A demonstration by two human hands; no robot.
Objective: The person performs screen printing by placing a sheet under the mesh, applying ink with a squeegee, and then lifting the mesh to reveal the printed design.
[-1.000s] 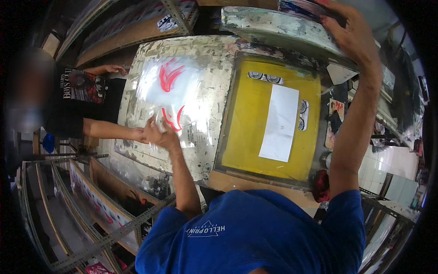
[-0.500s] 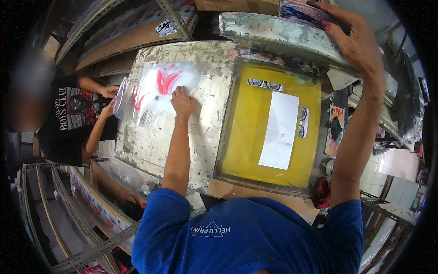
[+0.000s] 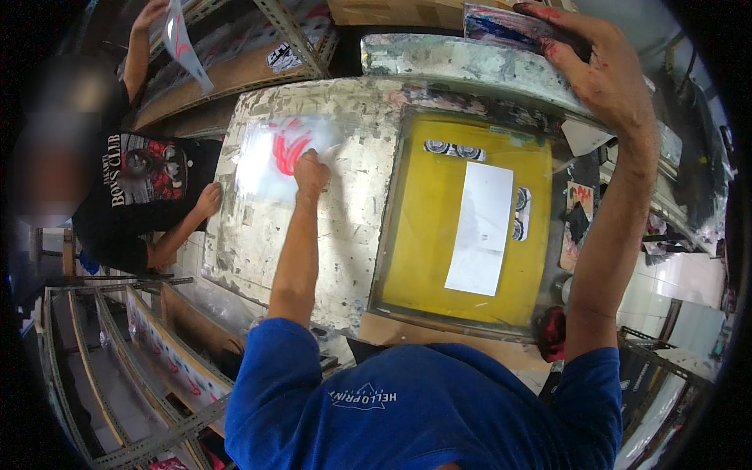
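My left hand (image 3: 312,172) is closed, its knuckles bunched, at the right edge of a clear plastic sheet (image 3: 262,168) with red brush-like strokes. What its fingers pinch is hidden. The sheet lies on a worn, paint-flaked table (image 3: 352,235). High at the far right, my right hand (image 3: 599,70) grips an ink-smeared squeegee (image 3: 501,30), with red stains on the fingers. Beyond the table's far edge, the squeegee stands against a pale, stained ledge (image 3: 439,63). Between my arms lies a yellow printing screen (image 3: 415,235) with a white paper strip (image 3: 478,235) on it.
At the left a co-worker in a black shirt lifts another clear sheet (image 3: 182,48); the other hand (image 3: 209,200) rests at the table edge. Metal racks (image 3: 86,368) holding printed sheets stand lower left. A red cloth (image 3: 552,333) lies beside the screen's near right corner.
The co-worker has taken a sheet off the table and raised it toward the far left rack. My left hand has gone from spread fingers to closed. My right hand still holds the squeegee.
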